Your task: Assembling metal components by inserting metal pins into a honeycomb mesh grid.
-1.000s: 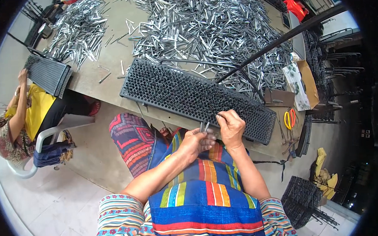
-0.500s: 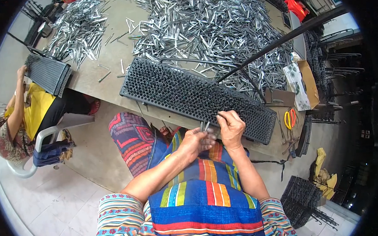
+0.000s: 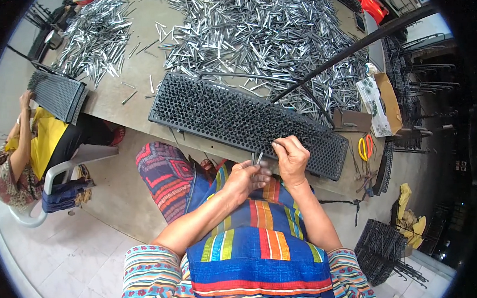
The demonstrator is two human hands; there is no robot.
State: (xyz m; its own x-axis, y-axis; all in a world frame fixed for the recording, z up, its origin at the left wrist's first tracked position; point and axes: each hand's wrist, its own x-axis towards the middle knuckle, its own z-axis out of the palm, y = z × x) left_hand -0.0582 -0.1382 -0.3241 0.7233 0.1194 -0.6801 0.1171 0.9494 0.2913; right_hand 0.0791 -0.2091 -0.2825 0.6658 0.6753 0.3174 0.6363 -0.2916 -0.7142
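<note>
A long black rack full of round holes (image 3: pixel 205 110) lies tilted along the table's near edge, with dark tips standing in many holes. At its lower edge, my left hand (image 3: pixel 245 179) is closed around a few thin metal rods (image 3: pixel 256 158), their ends poking up past the thumb. My right hand (image 3: pixel 292 158) is over the right part of the rack, thumb and forefinger pinched at its surface. Whatever sits in that pinch is too small to make out. Both hands are close together, the right slightly higher.
A big heap of silvery metal rods (image 3: pixel 265 36) covers the far table, with a smaller heap (image 3: pixel 97 32) at left. A black bar (image 3: pixel 351 53) slants above the rack. Scissors (image 3: pixel 365 146) and a cardboard box (image 3: pixel 386 102) are at right. A co-worker (image 3: pixel 23 153) handles another rack (image 3: pixel 59 94).
The whole view has shifted slightly. My right hand stays pinched over nearly the same spot on the rack, and my left still holds the rods.
</note>
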